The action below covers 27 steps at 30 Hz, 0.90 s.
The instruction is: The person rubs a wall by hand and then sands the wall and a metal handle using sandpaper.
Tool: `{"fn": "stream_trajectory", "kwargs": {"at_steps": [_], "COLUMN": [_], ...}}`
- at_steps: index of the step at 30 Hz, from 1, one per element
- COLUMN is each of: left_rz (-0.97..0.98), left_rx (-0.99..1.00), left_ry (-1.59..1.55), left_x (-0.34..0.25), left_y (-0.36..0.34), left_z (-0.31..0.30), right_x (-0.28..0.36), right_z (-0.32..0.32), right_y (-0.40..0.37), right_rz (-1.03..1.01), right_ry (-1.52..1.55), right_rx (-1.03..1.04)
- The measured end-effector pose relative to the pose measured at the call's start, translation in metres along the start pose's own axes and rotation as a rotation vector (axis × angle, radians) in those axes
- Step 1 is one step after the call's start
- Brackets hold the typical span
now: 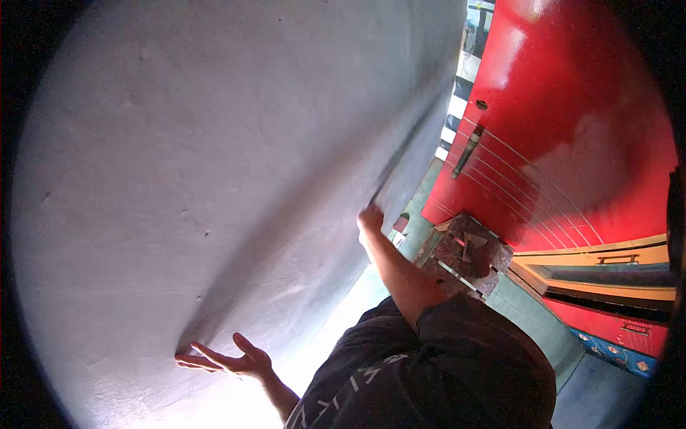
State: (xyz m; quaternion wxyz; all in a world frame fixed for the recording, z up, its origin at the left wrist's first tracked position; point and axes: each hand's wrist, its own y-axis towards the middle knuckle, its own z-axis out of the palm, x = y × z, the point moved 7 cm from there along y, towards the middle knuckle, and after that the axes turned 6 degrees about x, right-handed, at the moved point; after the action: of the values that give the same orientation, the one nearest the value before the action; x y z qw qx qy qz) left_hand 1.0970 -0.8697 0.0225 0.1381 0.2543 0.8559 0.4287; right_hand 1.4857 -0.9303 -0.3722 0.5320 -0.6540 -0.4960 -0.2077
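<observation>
A large grey wall [214, 179] with small pits fills the left and middle of the view. At its lower left, my left hand [239, 362] has its fingers stretched out, with the fingertips right at the surface and the thumb apart. Farther up and to the right, my right hand [369, 219] is at the wall near its right side. The back of that hand faces me and hides its fingers, so I cannot tell if it holds anything. Long dark shadows run up the wall from both hands.
A glossy red door [557, 121] with a metal handle [468, 152] stands to the right. Near my right arm is a small speckled table [444, 252] with objects on it. Yellow-framed furniture [600, 259] sits at far right, above a blue patterned strip [616, 352]. Bright light glares below the wall.
</observation>
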Motion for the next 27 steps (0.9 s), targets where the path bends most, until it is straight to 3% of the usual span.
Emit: {"fn": "stream_trajectory", "kwargs": {"at_steps": [2, 5, 7, 8, 9, 11, 13, 16, 18, 22, 25, 27], "left_rz": [-0.027, -0.105, -0.150, -0.161, -0.175, -0.229, -0.253, -0.258, -0.261, -0.198, -0.231, -0.205], "left_rx": [-0.033, -0.068, -0.069, -0.067, -0.068, -0.049, -0.042, -0.047, -0.040, -0.056, -0.022, -0.007], "left_ry": [-0.034, -0.065, -0.054, -0.035, -0.019, -0.019, -0.019, -0.025, -0.035, -0.033, -0.049, -0.040], "left_x": [0.018, 0.056, 0.085, 0.101, 0.116, 0.144, 0.168, 0.205, 0.228, 0.272, 0.295, 0.309], "left_y": [-0.005, -0.012, -0.022, -0.026, -0.033, -0.044, -0.053, -0.064, -0.070, -0.084, -0.091, -0.098], "left_z": [-0.003, -0.010, -0.020, -0.026, -0.031, -0.046, -0.059, -0.066, -0.071, -0.082, -0.090, -0.095], "right_x": [-0.037, 0.009, 0.099, 0.147, 0.164, 0.160, 0.122, -0.007, -0.059, -0.071, 0.054, 0.073], "right_z": [0.032, 0.009, -0.059, -0.097, -0.103, -0.089, -0.050, 0.055, 0.090, 0.098, -0.001, -0.009], "right_y": [-0.003, 0.049, 0.056, 0.019, 0.027, -0.003, -0.073, -0.147, -0.174, -0.128, -0.105, -0.127], "right_rz": [0.279, 0.332, 0.083, -0.133, -0.272, -0.553, -0.507, -0.149, 0.126, 0.451, -0.071, -0.349], "right_ry": [0.300, 0.622, 0.656, 0.748, 0.588, 0.221, 0.205, -0.109, 0.130, 0.665, 0.406, 0.173], "right_rx": [0.078, 0.086, 0.012, -0.044, -0.091, -0.442, -0.345, -0.040, 0.116, 0.159, 0.210, -0.090]}}
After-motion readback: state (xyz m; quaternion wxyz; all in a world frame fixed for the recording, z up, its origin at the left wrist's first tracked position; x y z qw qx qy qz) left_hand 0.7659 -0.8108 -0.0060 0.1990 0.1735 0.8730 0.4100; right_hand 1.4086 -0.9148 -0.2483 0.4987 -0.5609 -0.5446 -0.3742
